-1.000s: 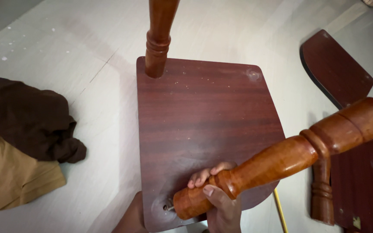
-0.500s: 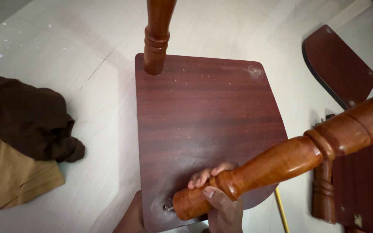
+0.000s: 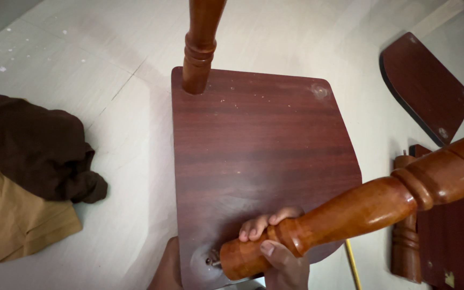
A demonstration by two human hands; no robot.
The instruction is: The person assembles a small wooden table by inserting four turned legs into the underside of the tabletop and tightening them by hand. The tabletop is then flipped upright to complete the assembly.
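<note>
A dark reddish-brown wooden board (image 3: 264, 156) lies flat on the pale floor. A turned wooden leg (image 3: 200, 48) stands upright at its far left corner. My right hand (image 3: 283, 263) is wrapped around the thick end of a second turned leg (image 3: 371, 207). This leg slants up to the right, and its end sits against a small metal screw (image 3: 213, 262) at the board's near corner. My left hand (image 3: 168, 266) rests against the board's near left edge, with its fingers out of sight.
A dark brown cloth (image 3: 33, 145) and a tan cloth (image 3: 17, 220) lie on the floor at the left. Another dark board (image 3: 425, 86) lies at the far right. A third board (image 3: 452, 241) with a leg (image 3: 406, 247) lies at the right, beside a thin yellow stick (image 3: 352, 263).
The far end of the held leg has dipped slightly. Both hands and the board stay where they were.
</note>
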